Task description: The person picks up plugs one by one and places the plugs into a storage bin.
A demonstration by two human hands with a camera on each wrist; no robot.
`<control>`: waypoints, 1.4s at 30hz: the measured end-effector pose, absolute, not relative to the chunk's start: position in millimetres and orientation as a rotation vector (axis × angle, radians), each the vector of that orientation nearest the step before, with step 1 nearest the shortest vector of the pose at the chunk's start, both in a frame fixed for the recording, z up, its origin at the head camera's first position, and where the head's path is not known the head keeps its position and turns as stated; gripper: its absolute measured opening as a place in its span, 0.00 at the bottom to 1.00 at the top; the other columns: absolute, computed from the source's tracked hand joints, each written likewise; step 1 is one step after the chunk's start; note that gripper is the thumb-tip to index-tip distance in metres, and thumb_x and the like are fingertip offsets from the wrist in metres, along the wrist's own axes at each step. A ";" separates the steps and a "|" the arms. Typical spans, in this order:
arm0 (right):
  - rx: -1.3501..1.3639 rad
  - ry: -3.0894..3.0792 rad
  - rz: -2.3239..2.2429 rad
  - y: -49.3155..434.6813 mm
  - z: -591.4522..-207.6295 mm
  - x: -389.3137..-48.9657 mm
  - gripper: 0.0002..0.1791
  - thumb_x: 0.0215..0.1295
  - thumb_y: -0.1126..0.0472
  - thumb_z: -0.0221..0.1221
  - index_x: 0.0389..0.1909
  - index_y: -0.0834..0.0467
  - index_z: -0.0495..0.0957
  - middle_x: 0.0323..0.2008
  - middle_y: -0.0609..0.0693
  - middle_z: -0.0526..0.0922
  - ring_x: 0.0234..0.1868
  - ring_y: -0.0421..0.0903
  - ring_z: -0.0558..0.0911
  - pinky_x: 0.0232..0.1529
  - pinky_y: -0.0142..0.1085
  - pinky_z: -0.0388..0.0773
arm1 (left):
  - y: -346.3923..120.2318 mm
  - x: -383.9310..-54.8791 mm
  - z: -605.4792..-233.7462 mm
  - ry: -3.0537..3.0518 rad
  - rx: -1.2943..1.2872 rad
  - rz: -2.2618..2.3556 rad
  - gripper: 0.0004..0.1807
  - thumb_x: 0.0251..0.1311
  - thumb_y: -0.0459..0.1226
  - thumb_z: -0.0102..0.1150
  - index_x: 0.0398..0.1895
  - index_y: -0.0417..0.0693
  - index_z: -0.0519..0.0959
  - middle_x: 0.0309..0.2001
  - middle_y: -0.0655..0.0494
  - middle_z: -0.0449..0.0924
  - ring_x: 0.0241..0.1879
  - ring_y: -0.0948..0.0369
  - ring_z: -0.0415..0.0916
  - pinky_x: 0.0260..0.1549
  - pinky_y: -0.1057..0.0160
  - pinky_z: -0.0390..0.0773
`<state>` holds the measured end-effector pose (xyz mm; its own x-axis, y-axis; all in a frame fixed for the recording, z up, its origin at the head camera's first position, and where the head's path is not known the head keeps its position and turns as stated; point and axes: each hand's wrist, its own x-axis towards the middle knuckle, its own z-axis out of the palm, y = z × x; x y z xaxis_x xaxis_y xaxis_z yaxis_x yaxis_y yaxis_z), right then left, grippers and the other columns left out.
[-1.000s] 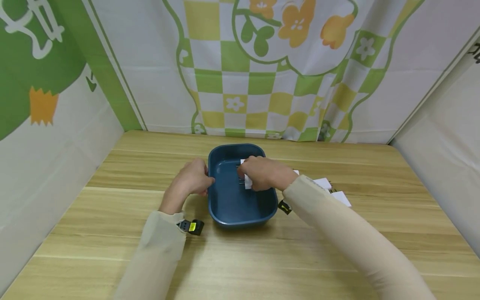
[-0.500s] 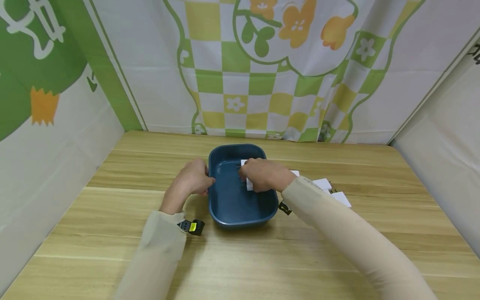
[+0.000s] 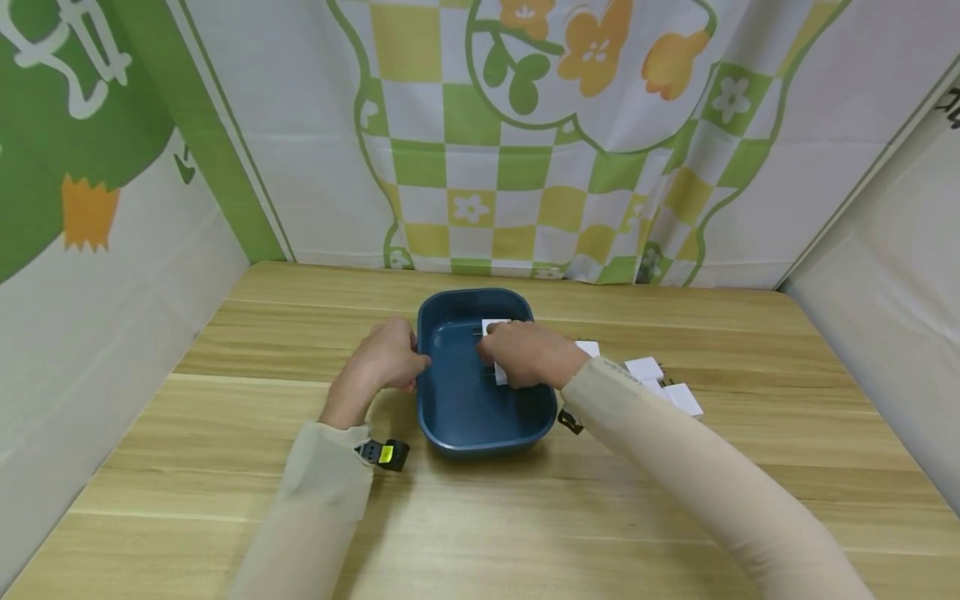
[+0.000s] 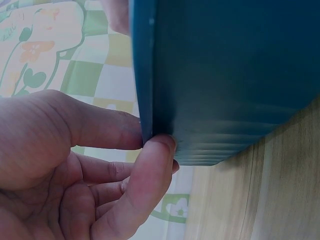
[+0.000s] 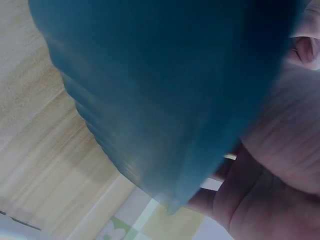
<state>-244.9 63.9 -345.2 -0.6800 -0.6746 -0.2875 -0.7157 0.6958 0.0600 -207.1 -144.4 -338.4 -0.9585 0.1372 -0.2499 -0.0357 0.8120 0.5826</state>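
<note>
A dark blue rectangular bin (image 3: 463, 417) stands on the wooden table. My left hand (image 3: 386, 357) pinches its left rim between thumb and fingers, which the left wrist view shows close up on the bin wall (image 4: 225, 75). Reaching over the right rim, my right hand (image 3: 528, 352) holds a white charger plug (image 3: 500, 377) down inside the bin, its dark prongs pointing left. Just beyond it lies another white charger plug (image 3: 489, 323), also prongs left, partly covered by the hand. In the right wrist view the bin's outer wall (image 5: 145, 85) hides the right fingertips.
Right of the bin several more white charger plugs lie on the table, one (image 3: 589, 347) by the right wrist and others (image 3: 682, 400) further right, partly behind the sleeve. A patterned curtain (image 3: 525, 200) hangs at the table's far edge.
My right hand has shifted slightly towards me inside the bin with the held charger plug, showing more of the plug beyond. The left hand and the bin have stayed put.
</note>
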 end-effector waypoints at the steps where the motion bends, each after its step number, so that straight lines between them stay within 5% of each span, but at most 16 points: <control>1: -1.114 2.665 0.243 64.0 -345.7 -244.9 0.11 0.66 0.67 0.66 0.46 0.53 0.83 0.43 0.49 0.80 0.39 0.46 0.77 0.45 0.40 0.78 | -144.4 -207.2 -338.4 2.717 0.077 0.882 0.14 0.68 0.34 0.57 0.21 0.39 0.78 0.16 0.49 0.80 0.22 0.52 0.83 0.24 0.63 0.73; 42: -1.117 2.698 0.189 65.3 -353.2 -244.1 0.15 0.66 0.67 0.66 0.52 0.51 0.83 0.49 0.51 0.80 0.44 0.46 0.77 0.48 0.41 0.78 | -144.0 -207.2 -337.3 2.681 0.051 0.921 0.12 0.69 0.33 0.57 0.26 0.38 0.77 0.17 0.50 0.78 0.22 0.53 0.82 0.24 0.64 0.74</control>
